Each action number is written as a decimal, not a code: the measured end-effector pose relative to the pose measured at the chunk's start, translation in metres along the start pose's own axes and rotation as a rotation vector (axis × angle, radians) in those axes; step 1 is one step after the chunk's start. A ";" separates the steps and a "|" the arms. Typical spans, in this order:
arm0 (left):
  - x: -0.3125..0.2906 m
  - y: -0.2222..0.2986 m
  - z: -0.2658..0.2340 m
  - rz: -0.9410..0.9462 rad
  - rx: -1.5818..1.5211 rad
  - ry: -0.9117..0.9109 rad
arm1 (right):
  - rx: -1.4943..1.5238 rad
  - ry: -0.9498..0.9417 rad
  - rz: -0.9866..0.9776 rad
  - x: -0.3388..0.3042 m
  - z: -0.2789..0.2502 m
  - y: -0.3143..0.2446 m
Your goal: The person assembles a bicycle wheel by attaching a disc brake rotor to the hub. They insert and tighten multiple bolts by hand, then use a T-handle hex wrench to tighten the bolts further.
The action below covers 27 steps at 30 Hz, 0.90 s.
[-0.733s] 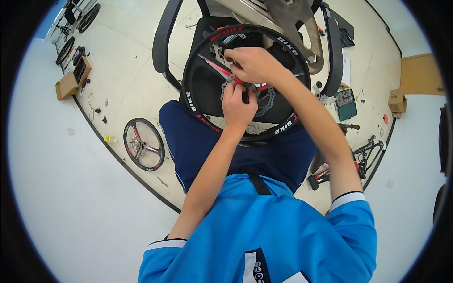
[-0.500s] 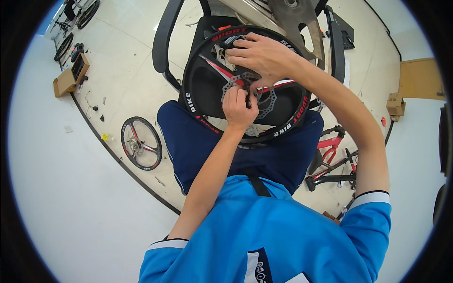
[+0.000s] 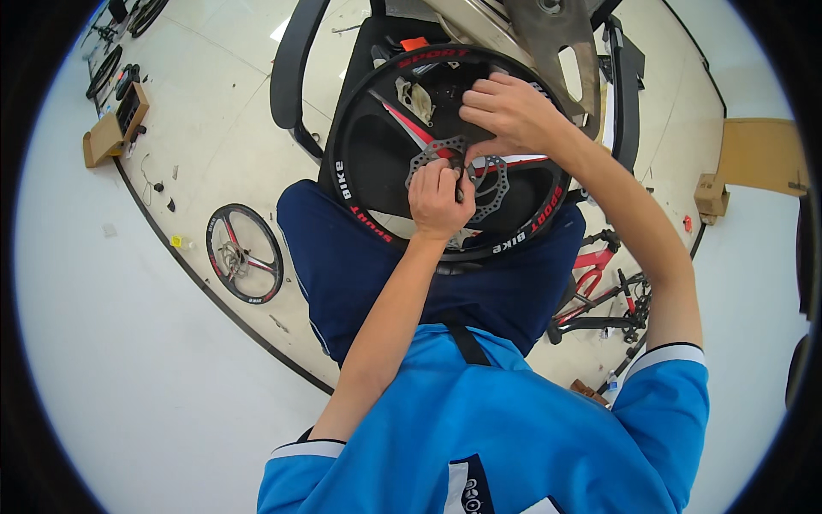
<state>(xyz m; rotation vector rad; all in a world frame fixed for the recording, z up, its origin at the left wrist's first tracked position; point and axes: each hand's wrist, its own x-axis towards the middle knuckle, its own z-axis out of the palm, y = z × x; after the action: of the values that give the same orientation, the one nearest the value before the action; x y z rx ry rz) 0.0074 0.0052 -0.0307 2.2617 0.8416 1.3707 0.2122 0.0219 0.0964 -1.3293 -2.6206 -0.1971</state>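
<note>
A black three-spoke bicycle wheel with red and white accents lies flat over my lap and the chair seat. A silver brake disc surrounds its hub. Close to the hub, my left hand is closed, with a short dark piece showing beside its fingers; the piece's kind is unclear. Above it, my right hand has its thumb by the hub and its fingers bent, apart from the thumb. Through the wheel's upper left opening, a metal brake caliper-like part shows on the seat.
Beyond the wheel stands a large metal frame. The black chair armrest rises at left. A second wheel lies on the floor at left, a red bicycle frame at right. An open cardboard box sits farther left.
My right hand has moved right and slightly down, off the left spoke area, and its fingers have bent more, uncovering the caliper-like part. My left hand remains by the hub.
</note>
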 end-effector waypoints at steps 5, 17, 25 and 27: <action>0.004 0.001 -0.004 -0.004 -0.023 0.002 | 0.006 -0.007 0.077 -0.001 -0.005 -0.009; 0.017 0.039 -0.021 -0.200 -0.226 0.041 | 0.987 0.032 0.690 0.024 -0.016 -0.037; 0.015 0.013 -0.064 -0.286 -0.197 0.055 | 1.060 0.075 0.751 0.029 -0.022 -0.055; 0.008 0.001 -0.065 -0.270 -0.201 -0.006 | 1.064 0.089 0.756 0.021 -0.013 -0.059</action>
<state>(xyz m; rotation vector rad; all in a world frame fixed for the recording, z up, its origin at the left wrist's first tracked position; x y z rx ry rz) -0.0469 0.0097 0.0059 1.9211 0.9242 1.2626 0.1536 0.0012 0.1126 -1.5890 -1.4787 1.0341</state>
